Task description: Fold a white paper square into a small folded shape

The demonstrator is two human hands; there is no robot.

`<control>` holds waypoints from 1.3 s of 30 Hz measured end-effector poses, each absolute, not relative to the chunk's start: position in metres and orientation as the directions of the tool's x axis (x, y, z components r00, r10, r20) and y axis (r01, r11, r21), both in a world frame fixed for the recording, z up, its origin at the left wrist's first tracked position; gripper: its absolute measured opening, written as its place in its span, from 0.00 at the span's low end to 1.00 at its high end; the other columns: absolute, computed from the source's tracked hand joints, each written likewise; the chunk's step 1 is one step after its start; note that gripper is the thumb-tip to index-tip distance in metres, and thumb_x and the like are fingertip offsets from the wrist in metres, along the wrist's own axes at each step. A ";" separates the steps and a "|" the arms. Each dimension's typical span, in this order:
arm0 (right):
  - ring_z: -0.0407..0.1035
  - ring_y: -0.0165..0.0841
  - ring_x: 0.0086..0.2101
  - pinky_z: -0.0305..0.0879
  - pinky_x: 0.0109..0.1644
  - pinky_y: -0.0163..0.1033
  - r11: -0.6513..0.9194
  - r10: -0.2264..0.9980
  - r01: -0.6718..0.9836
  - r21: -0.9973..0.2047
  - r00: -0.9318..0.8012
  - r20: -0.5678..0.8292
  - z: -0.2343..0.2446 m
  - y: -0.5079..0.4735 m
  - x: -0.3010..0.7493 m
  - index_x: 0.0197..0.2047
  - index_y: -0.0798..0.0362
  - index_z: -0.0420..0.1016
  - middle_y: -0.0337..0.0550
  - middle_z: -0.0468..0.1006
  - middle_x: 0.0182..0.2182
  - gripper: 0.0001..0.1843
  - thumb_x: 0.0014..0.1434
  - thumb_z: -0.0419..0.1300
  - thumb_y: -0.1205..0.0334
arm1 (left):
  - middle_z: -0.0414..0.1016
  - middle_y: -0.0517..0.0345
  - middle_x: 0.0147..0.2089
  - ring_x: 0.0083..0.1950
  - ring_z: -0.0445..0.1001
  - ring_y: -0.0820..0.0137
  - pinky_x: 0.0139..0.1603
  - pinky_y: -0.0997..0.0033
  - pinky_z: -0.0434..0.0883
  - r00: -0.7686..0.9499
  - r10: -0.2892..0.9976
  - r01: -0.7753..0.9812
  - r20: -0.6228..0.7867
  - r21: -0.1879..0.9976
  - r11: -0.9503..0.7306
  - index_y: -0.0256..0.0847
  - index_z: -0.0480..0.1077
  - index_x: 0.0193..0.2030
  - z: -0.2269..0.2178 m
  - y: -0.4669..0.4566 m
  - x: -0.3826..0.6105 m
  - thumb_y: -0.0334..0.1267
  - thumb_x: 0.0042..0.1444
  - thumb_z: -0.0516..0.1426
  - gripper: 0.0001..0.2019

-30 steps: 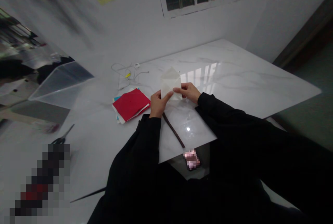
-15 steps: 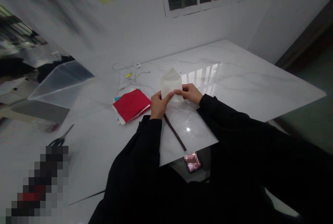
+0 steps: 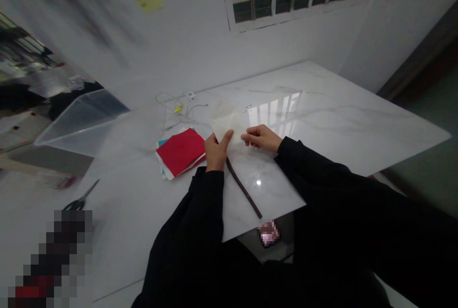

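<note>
A creased sheet of cream paper (image 3: 227, 119) is held above the white marbled table. My left hand (image 3: 216, 152) grips its lower left part, the thumb lying on top. At the paper's right edge, my right hand (image 3: 263, 137) pinches the corner between thumb and finger. Under my left hand a thin dark brown stick (image 3: 244, 191) lies on the table, its upper end hidden. To the left, close to my left hand, rests a stack of coloured paper with a red sheet (image 3: 182, 150) on top.
A white cable (image 3: 193, 108) with a yellow tag lies at the back by the wall. Several tiny shiny bits (image 3: 246, 107) sit beyond the paper. Scissors (image 3: 81, 199) lie far left, near a clear plastic box (image 3: 84, 119). The table edge (image 3: 265, 224) is close in front.
The paper has tilted to the left in my left hand. My right hand has shifted from the paper's middle to its right edge. The view has moved slightly.
</note>
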State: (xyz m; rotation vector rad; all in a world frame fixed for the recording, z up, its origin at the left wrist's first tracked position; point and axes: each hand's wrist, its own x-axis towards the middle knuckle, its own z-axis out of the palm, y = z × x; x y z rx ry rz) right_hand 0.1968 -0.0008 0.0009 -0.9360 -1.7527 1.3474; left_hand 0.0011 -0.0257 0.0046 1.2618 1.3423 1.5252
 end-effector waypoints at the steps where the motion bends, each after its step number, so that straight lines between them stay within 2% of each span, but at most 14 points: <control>1: 0.59 0.25 0.21 0.55 0.26 0.34 0.192 0.872 0.111 -0.975 -0.475 0.118 0.001 0.000 0.197 0.28 0.55 0.76 0.36 0.68 0.18 0.27 0.62 0.65 0.38 | 0.86 0.45 0.44 0.43 0.83 0.58 0.43 0.62 0.78 -0.253 0.944 0.096 0.212 0.976 -0.193 0.35 0.82 0.42 0.005 -0.026 0.001 0.57 0.49 0.72 0.25; 7: 0.59 0.24 0.22 0.54 0.27 0.34 0.212 0.875 0.126 -0.969 -0.467 0.131 0.000 -0.001 0.197 0.35 0.58 0.84 0.42 0.78 0.25 0.30 0.63 0.63 0.36 | 0.86 0.44 0.44 0.46 0.83 0.55 0.45 0.60 0.79 -0.262 0.935 0.143 0.239 0.968 -0.207 0.35 0.82 0.42 0.003 -0.023 -0.001 0.59 0.51 0.71 0.26; 11: 0.57 0.24 0.22 0.52 0.27 0.35 0.218 0.886 0.138 -0.966 -0.444 0.136 -0.001 -0.002 0.197 0.36 0.58 0.85 0.42 0.78 0.25 0.31 0.63 0.63 0.34 | 0.86 0.44 0.43 0.44 0.83 0.56 0.44 0.62 0.79 -0.264 0.933 0.124 0.243 0.968 -0.217 0.35 0.81 0.42 -0.002 -0.019 -0.002 0.60 0.50 0.71 0.27; 16: 0.55 0.24 0.22 0.50 0.26 0.35 0.176 0.917 0.106 -0.979 -0.378 0.124 0.000 0.000 0.198 0.34 0.58 0.84 0.42 0.77 0.24 0.32 0.61 0.64 0.33 | 0.83 0.51 0.37 0.33 0.79 0.67 0.34 0.69 0.76 -0.194 0.965 0.008 0.174 0.984 -0.176 0.37 0.81 0.43 0.000 -0.021 0.002 0.60 0.50 0.71 0.27; 19: 0.56 0.24 0.22 0.50 0.26 0.35 0.163 0.938 0.080 -0.983 -0.322 0.130 0.000 0.002 0.199 0.31 0.57 0.82 0.43 0.78 0.25 0.32 0.60 0.64 0.32 | 0.81 0.55 0.32 0.30 0.77 0.70 0.34 0.71 0.76 -0.147 0.976 -0.026 0.162 0.986 -0.167 0.38 0.80 0.42 0.003 -0.023 0.004 0.57 0.51 0.72 0.24; 25: 0.55 0.24 0.22 0.48 0.25 0.35 0.134 0.947 0.059 -0.989 -0.301 0.111 0.002 0.003 0.202 0.31 0.57 0.79 0.42 0.75 0.25 0.31 0.59 0.66 0.33 | 0.81 0.54 0.33 0.32 0.78 0.70 0.37 0.68 0.77 -0.112 0.983 0.008 0.147 0.989 -0.147 0.40 0.78 0.37 0.005 -0.024 0.001 0.53 0.54 0.71 0.18; 31: 0.55 0.25 0.21 0.49 0.25 0.35 0.152 0.945 0.057 -0.987 -0.301 0.128 0.001 0.003 0.202 0.28 0.54 0.74 0.34 0.65 0.19 0.28 0.56 0.70 0.36 | 0.78 0.57 0.29 0.29 0.78 0.69 0.32 0.68 0.75 -0.124 0.978 0.034 0.170 0.985 -0.167 0.40 0.76 0.34 -0.004 -0.016 0.000 0.55 0.51 0.72 0.21; 39: 0.54 0.24 0.21 0.48 0.25 0.34 0.090 0.966 -0.004 -0.996 -0.244 0.088 0.003 0.004 0.201 0.26 0.54 0.74 0.36 0.67 0.19 0.31 0.52 0.72 0.33 | 0.81 0.55 0.29 0.26 0.76 0.73 0.30 0.73 0.75 -0.215 0.971 -0.090 0.105 0.988 -0.127 0.39 0.76 0.30 0.003 -0.021 0.003 0.53 0.48 0.73 0.20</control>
